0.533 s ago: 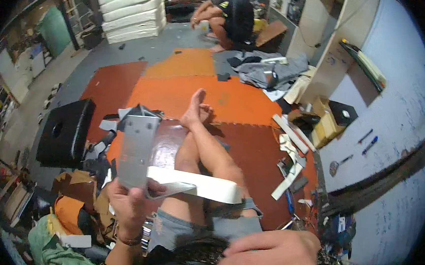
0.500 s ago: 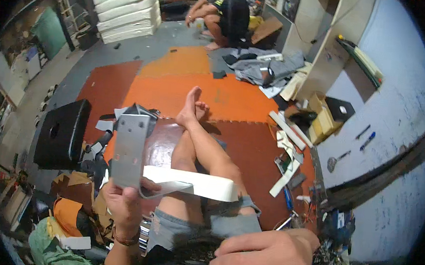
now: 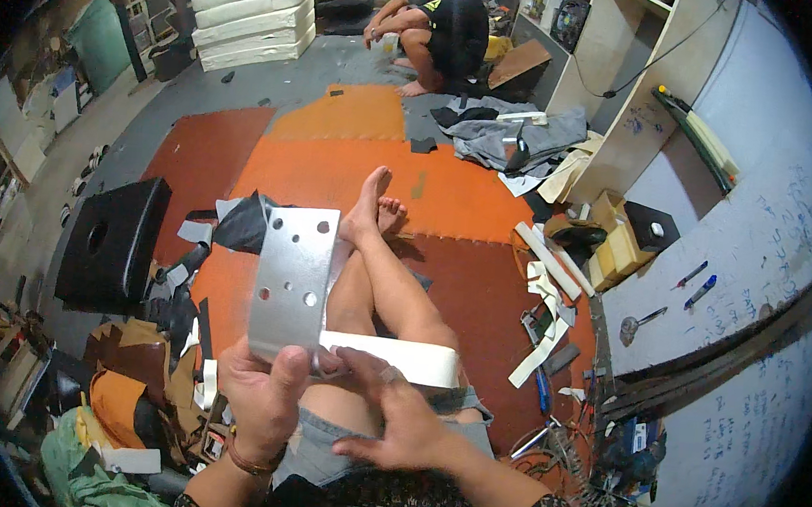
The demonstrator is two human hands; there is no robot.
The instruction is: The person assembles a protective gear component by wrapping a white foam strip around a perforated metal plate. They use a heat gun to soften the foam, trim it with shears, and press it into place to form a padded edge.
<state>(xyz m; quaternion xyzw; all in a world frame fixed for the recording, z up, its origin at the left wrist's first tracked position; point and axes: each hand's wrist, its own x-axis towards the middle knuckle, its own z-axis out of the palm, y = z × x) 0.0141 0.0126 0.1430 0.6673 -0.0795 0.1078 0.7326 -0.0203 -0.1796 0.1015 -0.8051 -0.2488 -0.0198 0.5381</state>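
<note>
A bent grey metal bracket (image 3: 293,279) with several round holes stands upright over my lap, its flat plate facing me. My left hand (image 3: 259,399) grips its lower end, thumb on the near face. At the bracket's lower right edge are the fingertips of my right hand (image 3: 402,418), which seem to touch it; the thumb is spread apart. The bracket's lower bend is mostly hidden by my hands. Behind it, a white foam-like bar (image 3: 404,355) lies across my thighs, its left end covered by the bracket and hand.
My bare crossed legs (image 3: 398,295) stretch over orange and brown mats (image 3: 336,175). A black padded block (image 3: 113,244) sits left, scraps (image 3: 134,366) lie nearby. White strips (image 3: 547,259) and a whiteboard-like panel (image 3: 697,396) are right. Another person (image 3: 445,30) squats at the far end.
My right hand has moved from the near right foreground in to the bracket's lower end. The bracket has shifted right and turned, so its holed face shows more fully.
</note>
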